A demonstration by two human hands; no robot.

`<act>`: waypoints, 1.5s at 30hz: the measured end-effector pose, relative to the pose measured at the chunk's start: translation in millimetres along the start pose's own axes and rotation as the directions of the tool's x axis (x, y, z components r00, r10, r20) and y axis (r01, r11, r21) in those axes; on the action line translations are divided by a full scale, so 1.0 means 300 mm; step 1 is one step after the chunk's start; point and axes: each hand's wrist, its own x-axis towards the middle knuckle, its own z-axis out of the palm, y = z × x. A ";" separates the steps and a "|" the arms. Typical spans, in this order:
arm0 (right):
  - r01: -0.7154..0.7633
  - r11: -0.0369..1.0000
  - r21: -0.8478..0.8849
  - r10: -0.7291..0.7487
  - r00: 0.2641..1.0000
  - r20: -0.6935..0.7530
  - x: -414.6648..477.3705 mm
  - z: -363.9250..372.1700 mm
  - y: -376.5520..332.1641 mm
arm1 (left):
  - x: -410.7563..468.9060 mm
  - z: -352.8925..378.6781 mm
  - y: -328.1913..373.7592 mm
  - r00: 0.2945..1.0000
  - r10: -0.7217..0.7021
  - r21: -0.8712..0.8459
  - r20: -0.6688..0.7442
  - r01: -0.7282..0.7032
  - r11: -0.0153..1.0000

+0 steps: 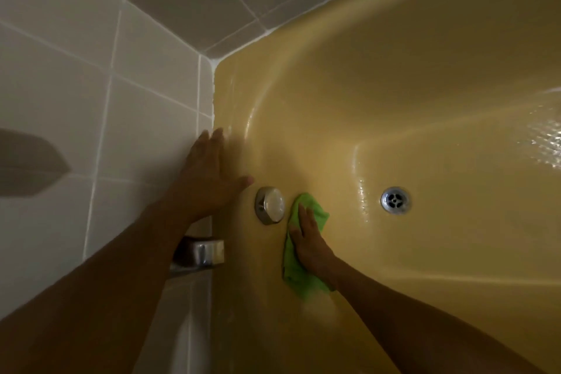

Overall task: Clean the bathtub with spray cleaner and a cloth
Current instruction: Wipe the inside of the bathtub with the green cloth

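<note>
The mustard-yellow bathtub (pixel 409 85) filled the right and centre of the frame, its enamel glossy and beaded with wet in places, most plainly at the right edge. The green cloth (pixel 292 271) lay against the tub's end wall in the lower centre, just right of the round chrome overflow cover (pixel 270 205) and well left of the drain (pixel 395 200).

The right hand (pixel 306 240) pressed the cloth flat to the enamel; its grip was not closed, the fingers lying straight on top of the fabric rather than curled round it. The left hand (pixel 209 173) rested spread and flat on the tub's rim where it met the white wall tiles (pixel 91 70), holding nothing, apparently as a brace. A chrome tap fitting (pixel 202 252) showed below that forearm. No spray bottle was in view.

The cloth looked thin, soft and light, probably damp, so it would likely bunch or slide under the palm on slick enamel. A broad flat press through its middle seemed the soundest hold. The tub itself was rigid and fixed, and slippery underhand.
</note>
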 end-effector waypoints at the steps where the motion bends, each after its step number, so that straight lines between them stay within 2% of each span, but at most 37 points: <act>1: 0.003 1.000 0.012 -0.003 1.000 0.003 0.002 0.004 0.001 | 0.015 0.006 -0.016 1.000 0.007 0.010 -0.008 -0.007 1.000; 10: -0.003 0.997 0.074 0.008 0.998 -0.057 0.068 -0.011 0.050 | 0.114 0.107 -0.005 0.998 0.054 0.197 0.026 -0.058 0.979; 14: 0.010 0.997 0.076 0.002 0.989 -0.148 0.125 -0.009 0.084 | 0.170 0.160 -0.008 0.984 0.113 0.127 -0.141 -0.095 0.987; 19: -0.035 0.990 0.135 0.071 0.959 -0.275 0.241 -0.032 0.054 | 0.205 0.206 0.007 0.915 0.162 0.060 -0.369 -0.150 0.987; 23: 0.021 0.988 0.154 0.032 0.942 -0.334 0.372 -0.109 -0.098 | 0.221 0.211 0.009 0.895 0.194 0.104 -0.401 -0.166 0.981; 27: 0.073 0.940 0.334 0.082 0.900 -0.429 0.470 -0.173 -0.296 | 0.225 0.208 0.014 0.900 0.201 0.098 -0.385 -0.177 0.979; 32: 0.188 0.935 0.302 -0.041 0.900 -0.434 0.432 -0.145 -0.384 | 0.232 0.202 0.001 0.899 0.226 0.105 -0.376 -0.200 0.974; 37: 0.320 0.921 0.222 -0.215 0.893 -0.396 0.379 -0.092 -0.266 | 0.239 0.201 0.000 0.894 0.240 0.118 -0.378 -0.210 0.970; 39: 0.332 0.926 0.180 -0.236 0.881 -0.409 0.371 -0.080 -0.213 | 0.241 0.202 -0.001 0.896 0.240 0.118 -0.373 -0.211 0.970; 42: 0.258 0.948 0.186 -0.156 0.887 -0.435 0.381 -0.067 -0.161 | 0.242 0.199 0.000 0.894 0.245 0.123 -0.375 -0.214 0.969; 45: 0.122 0.954 0.274 0.016 0.892 -0.452 0.426 -0.090 -0.168 | 0.236 0.198 0.002 0.894 0.251 0.118 -0.370 -0.223 0.968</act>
